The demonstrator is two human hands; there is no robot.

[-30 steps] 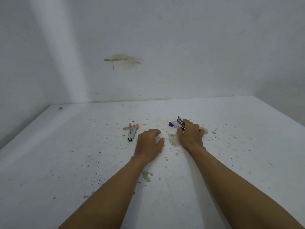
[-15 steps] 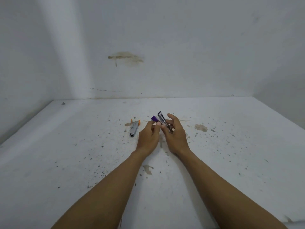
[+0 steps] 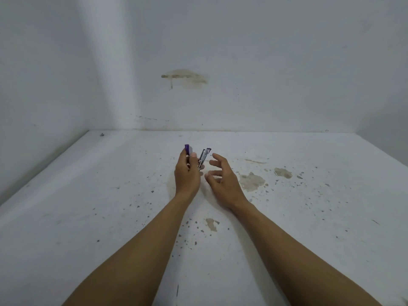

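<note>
Reaching in from the near edge, two bare forearms (image 3: 136, 257) are cut off by the bottom of the frame, so nothing of the person past the elbows shows. They stretch over a white worktop (image 3: 84, 217) flecked with dark specks and brownish stains. A thin dark mark (image 3: 177, 290) by the near edge is too small to make out.

Farther on, the left hand (image 3: 186, 174) is raised with its back to the camera, fingers curled round a stapler (image 3: 203, 159). The stapler is swung open into a narrow V pointing up and away. Its purple top (image 3: 187, 149) pokes out above the fingertips on the left, and its metal arm stands just right of the thumb. The hinge end and most of the purple part are hidden inside the hand, so how the fingers sit on them cannot be told.

Just right of the stapler, the right hand (image 3: 223, 178) has its fingers spread and loosely bent, holding nothing. Its fingertips are near the metal arm but apart from it. Whether this hand touches the worktop is hard to tell. The largest stain (image 3: 251, 181) lies just right of it.

At the far left corner a tiny dark speck (image 3: 102, 134) is too small to name. Beyond, white walls (image 3: 265, 51) close in the worktop, the far one bearing a brown smear (image 3: 185, 75).
</note>
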